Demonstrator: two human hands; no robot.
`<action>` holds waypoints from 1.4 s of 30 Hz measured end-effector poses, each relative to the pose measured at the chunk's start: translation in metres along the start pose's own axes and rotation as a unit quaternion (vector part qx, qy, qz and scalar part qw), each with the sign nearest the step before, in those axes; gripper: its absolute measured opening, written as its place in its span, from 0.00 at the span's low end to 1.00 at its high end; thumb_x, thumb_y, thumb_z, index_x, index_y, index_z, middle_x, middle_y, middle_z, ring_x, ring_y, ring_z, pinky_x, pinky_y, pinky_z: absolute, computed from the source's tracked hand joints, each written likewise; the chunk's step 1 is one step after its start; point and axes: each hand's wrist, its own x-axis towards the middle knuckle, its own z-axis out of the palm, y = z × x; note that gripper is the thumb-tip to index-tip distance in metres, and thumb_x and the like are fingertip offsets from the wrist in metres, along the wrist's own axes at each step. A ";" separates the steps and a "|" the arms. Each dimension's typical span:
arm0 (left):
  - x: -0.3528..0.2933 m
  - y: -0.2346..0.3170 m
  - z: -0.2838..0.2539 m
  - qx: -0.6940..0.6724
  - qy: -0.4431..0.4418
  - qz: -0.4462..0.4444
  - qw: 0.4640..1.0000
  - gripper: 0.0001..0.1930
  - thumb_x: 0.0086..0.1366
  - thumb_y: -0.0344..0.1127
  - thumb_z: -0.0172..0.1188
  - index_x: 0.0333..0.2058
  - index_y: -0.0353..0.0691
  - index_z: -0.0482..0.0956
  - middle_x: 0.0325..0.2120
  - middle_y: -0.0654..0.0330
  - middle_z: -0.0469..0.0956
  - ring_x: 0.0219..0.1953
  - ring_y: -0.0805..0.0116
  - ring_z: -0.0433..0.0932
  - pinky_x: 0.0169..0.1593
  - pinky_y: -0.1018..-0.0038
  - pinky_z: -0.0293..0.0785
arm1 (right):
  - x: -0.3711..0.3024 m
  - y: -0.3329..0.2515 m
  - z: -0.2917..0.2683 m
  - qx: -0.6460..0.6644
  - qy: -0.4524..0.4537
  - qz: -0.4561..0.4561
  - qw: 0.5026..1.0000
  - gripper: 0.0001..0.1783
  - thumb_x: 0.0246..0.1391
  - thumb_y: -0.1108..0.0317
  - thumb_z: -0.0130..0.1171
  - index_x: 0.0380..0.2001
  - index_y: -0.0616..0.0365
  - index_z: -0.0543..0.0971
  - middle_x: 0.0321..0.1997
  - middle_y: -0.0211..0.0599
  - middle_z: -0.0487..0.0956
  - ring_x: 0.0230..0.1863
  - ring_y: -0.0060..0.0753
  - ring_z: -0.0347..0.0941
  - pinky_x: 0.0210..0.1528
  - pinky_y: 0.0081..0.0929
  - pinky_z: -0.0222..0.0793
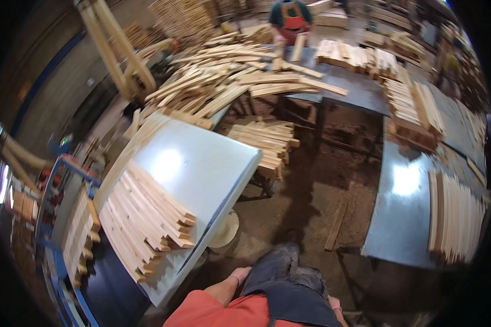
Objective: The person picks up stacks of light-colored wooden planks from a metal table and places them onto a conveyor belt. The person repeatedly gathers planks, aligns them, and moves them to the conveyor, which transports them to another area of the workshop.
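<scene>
My left hand is low beside my dark trousers, at the end of a red-sleeved arm; its fingers are too small and blurred to read. On the other side of my body, my right hand hangs by my thigh, mostly hidden. Neither shows a thing held. Nearest to my left hand is a pale metal-topped table, tilted in view, bearing a row of wooden strips laid side by side. Farther left, more wooden strips lie on a dark surface with a blue frame.
A large loose heap of wooden slats covers the far left table. Below it sits a stack of short boards. On the right, a metal table holds upright-grouped strips. A co-worker in an orange apron stands at the back.
</scene>
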 end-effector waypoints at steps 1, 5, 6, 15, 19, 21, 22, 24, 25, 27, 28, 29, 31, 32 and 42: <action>0.012 0.037 -0.029 -0.017 0.043 -0.038 0.998 0.29 0.74 0.56 0.52 0.55 0.36 0.86 0.56 0.42 0.85 0.59 0.45 0.84 0.61 0.58 0.75 | -0.008 -0.028 -0.002 0.097 -0.006 0.114 0.989 0.23 0.67 0.47 0.55 0.47 0.54 0.87 0.48 0.41 0.89 0.51 0.50 0.86 0.54 0.45 0.77; 0.047 0.134 -0.054 -0.181 0.153 -0.073 0.969 0.33 0.70 0.58 0.56 0.57 0.31 0.85 0.56 0.46 0.86 0.57 0.56 0.82 0.62 0.57 0.74 | -0.009 -0.094 -0.110 0.094 0.022 0.166 0.981 0.20 0.65 0.52 0.57 0.46 0.55 0.86 0.45 0.43 0.89 0.50 0.54 0.85 0.53 0.47 0.78; 0.040 0.182 -0.076 -0.233 0.133 -0.147 0.952 0.35 0.69 0.58 0.58 0.59 0.30 0.83 0.59 0.46 0.83 0.58 0.56 0.82 0.64 0.56 0.74 | -0.018 -0.110 -0.136 0.014 0.050 0.054 0.997 0.15 0.63 0.56 0.57 0.38 0.55 0.85 0.40 0.49 0.87 0.47 0.58 0.85 0.51 0.50 0.78; 0.297 0.245 -0.149 -0.201 0.114 -0.165 0.959 0.13 0.65 0.47 0.67 0.35 0.43 0.84 0.27 0.63 0.78 0.27 0.67 0.74 0.31 0.63 0.70 | 0.077 -0.235 -0.374 0.572 0.116 0.201 0.787 0.07 0.66 0.63 0.60 0.34 0.52 0.78 0.29 0.24 0.72 0.24 0.19 0.65 0.23 0.24 0.61; 0.388 0.322 -0.191 -0.179 0.045 0.032 0.982 0.11 0.67 0.48 0.67 0.36 0.47 0.83 0.28 0.67 0.77 0.30 0.68 0.76 0.34 0.60 0.71 | 0.117 -0.258 -0.420 0.481 0.116 0.233 0.837 0.13 0.65 0.57 0.60 0.39 0.56 0.83 0.34 0.29 0.79 0.31 0.27 0.73 0.32 0.29 0.69; 0.377 0.396 -0.199 -0.292 0.019 -0.008 0.956 0.15 0.69 0.51 0.68 0.46 0.49 0.83 0.38 0.66 0.82 0.42 0.64 0.80 0.46 0.59 0.74 | 0.138 -0.255 -0.425 0.409 0.092 0.239 0.876 0.25 0.64 0.49 0.58 0.45 0.62 0.86 0.40 0.39 0.85 0.40 0.39 0.80 0.45 0.36 0.76; 0.378 0.420 -0.207 -0.307 0.013 -0.013 0.951 0.17 0.69 0.52 0.68 0.48 0.50 0.83 0.41 0.65 0.83 0.45 0.62 0.80 0.49 0.59 0.73 | 0.148 -0.262 -0.437 0.338 0.080 0.228 0.910 0.28 0.64 0.46 0.56 0.46 0.62 0.87 0.45 0.44 0.88 0.45 0.44 0.82 0.54 0.38 0.75; 0.379 0.457 -0.219 -0.321 -0.009 -0.039 0.946 0.21 0.69 0.53 0.67 0.54 0.49 0.83 0.48 0.62 0.84 0.52 0.58 0.80 0.58 0.58 0.71 | 0.153 -0.279 -0.452 0.341 0.045 0.235 0.909 0.28 0.63 0.46 0.56 0.46 0.62 0.87 0.45 0.45 0.88 0.45 0.45 0.82 0.54 0.39 0.75; 0.389 0.468 -0.219 -0.307 -0.011 -0.040 0.951 0.18 0.69 0.53 0.67 0.50 0.50 0.83 0.43 0.64 0.84 0.48 0.60 0.80 0.53 0.58 0.73 | 0.162 -0.284 -0.468 0.343 0.035 0.236 0.908 0.28 0.63 0.46 0.56 0.46 0.62 0.87 0.45 0.45 0.87 0.45 0.46 0.82 0.54 0.40 0.75; 0.402 0.485 -0.219 -0.327 -0.013 -0.075 0.942 0.15 0.70 0.47 0.64 0.41 0.40 0.86 0.32 0.63 0.82 0.37 0.65 0.80 0.35 0.63 0.73 | 0.188 -0.273 -0.483 0.343 0.026 0.235 0.909 0.25 0.64 0.48 0.57 0.43 0.61 0.86 0.40 0.42 0.86 0.40 0.42 0.81 0.47 0.39 0.75; 0.412 0.486 -0.221 -0.320 -0.011 -0.083 0.944 0.17 0.70 0.47 0.63 0.41 0.36 0.86 0.35 0.58 0.84 0.38 0.62 0.81 0.40 0.60 0.75 | 0.202 -0.268 -0.495 0.360 0.021 0.242 0.901 0.22 0.64 0.49 0.58 0.42 0.59 0.86 0.39 0.38 0.86 0.37 0.38 0.80 0.42 0.38 0.75; 0.431 0.468 -0.222 -0.274 0.000 -0.081 0.958 0.20 0.70 0.48 0.62 0.41 0.33 0.85 0.37 0.53 0.85 0.40 0.59 0.83 0.44 0.58 0.76 | 0.217 -0.265 -0.508 0.377 0.014 0.249 0.892 0.20 0.65 0.51 0.60 0.42 0.57 0.86 0.37 0.35 0.85 0.34 0.34 0.80 0.38 0.36 0.76; 0.474 0.440 -0.223 -0.071 0.056 -0.047 0.995 0.24 0.70 0.49 0.61 0.41 0.26 0.84 0.42 0.43 0.88 0.43 0.52 0.86 0.52 0.54 0.80 | 0.243 -0.260 -0.541 0.409 0.060 0.237 0.879 0.20 0.65 0.51 0.60 0.40 0.59 0.86 0.36 0.35 0.85 0.33 0.34 0.79 0.37 0.37 0.76; 0.466 0.446 -0.232 -0.030 0.052 -0.082 0.995 0.24 0.70 0.49 0.61 0.42 0.26 0.85 0.43 0.43 0.89 0.42 0.51 0.87 0.53 0.55 0.80 | 0.261 -0.247 -0.541 0.413 0.076 0.226 0.879 0.20 0.65 0.51 0.60 0.40 0.59 0.86 0.36 0.35 0.85 0.33 0.34 0.79 0.37 0.37 0.76; 0.458 0.691 -0.291 -0.257 0.126 -0.198 0.938 0.14 0.68 0.45 0.65 0.25 0.51 0.74 0.20 0.66 0.71 0.17 0.67 0.66 0.21 0.65 0.60 | 0.399 -0.301 -0.791 0.328 0.138 0.076 0.931 0.33 0.65 0.43 0.53 0.51 0.66 0.83 0.57 0.61 0.83 0.62 0.63 0.78 0.63 0.48 0.71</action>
